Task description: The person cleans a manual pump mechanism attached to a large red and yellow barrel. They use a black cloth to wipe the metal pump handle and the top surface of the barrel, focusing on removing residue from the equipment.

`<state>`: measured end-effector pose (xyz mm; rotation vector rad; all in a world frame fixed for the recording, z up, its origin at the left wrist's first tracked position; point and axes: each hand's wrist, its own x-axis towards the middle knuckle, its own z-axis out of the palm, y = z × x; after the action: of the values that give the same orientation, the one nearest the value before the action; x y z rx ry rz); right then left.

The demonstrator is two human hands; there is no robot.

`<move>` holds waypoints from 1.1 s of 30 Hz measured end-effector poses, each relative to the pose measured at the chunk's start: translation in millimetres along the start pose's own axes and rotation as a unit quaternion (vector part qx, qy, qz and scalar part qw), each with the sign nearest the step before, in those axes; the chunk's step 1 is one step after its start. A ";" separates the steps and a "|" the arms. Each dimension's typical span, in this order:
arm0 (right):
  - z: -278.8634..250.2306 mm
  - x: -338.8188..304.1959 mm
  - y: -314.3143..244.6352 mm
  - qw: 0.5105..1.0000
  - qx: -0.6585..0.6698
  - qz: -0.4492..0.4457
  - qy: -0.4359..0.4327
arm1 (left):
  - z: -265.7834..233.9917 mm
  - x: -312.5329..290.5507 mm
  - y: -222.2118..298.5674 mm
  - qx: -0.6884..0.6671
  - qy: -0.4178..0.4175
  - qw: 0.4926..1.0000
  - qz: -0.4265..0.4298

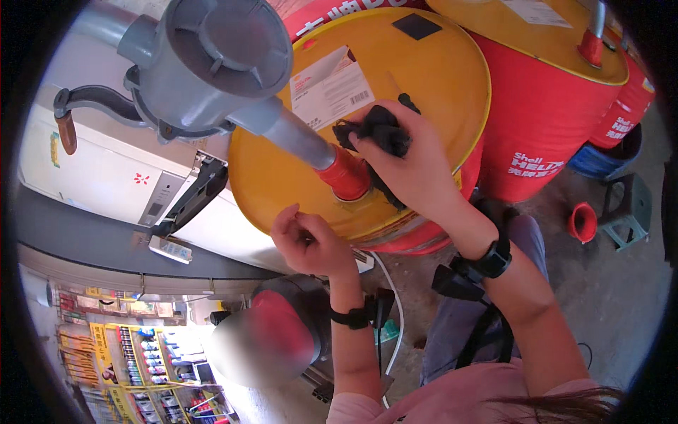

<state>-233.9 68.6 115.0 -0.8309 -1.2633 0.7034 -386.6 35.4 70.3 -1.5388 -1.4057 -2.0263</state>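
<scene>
While the person's right hand (pixel 418 152) clutched a crumpled black cloth (pixel 387 131) between thumb and fingers over a drum's yellow top (pixel 452 78), the left hand (pixel 311 239) hovered near the drum's closer rim, fingers loosely curled; whether they enclosed anything could not be told. The cloth was just right of the pipe of a grey crank pump (pixel 226 78), which rose from a red collar (pixel 344 173). Beyond lay a white label (pixel 328 88). Another red drum (pixel 526 116) stood to the right, near a green stool (pixel 627 205).

The right hand (pixel 409 155) holds black cloth (pixel 386 129) over a yellow-topped drum (pixel 441 74).
</scene>
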 end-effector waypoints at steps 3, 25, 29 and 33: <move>0.4 -1.2 -3.8 0.997 -0.011 -0.069 -0.025 | -0.3 -0.2 1.7 0.012 -0.009 1.000 -0.007; 11.2 -22.3 -13.5 0.938 -0.220 -0.252 -0.092 | 1.3 0.5 1.8 0.007 0.008 1.000 0.002; 12.7 -23.8 -17.2 0.966 -0.198 -0.147 -0.073 | -0.4 0.8 1.3 -0.010 0.003 1.000 -0.011; 18.3 -21.4 -19.1 0.919 -0.293 -0.254 -0.069 | 0.8 -1.3 -0.9 -0.002 0.015 1.000 0.006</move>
<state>-255.6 43.2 121.7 -0.8798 -1.7689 -0.0539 -386.1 36.1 68.7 -1.5092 -1.3797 -2.0387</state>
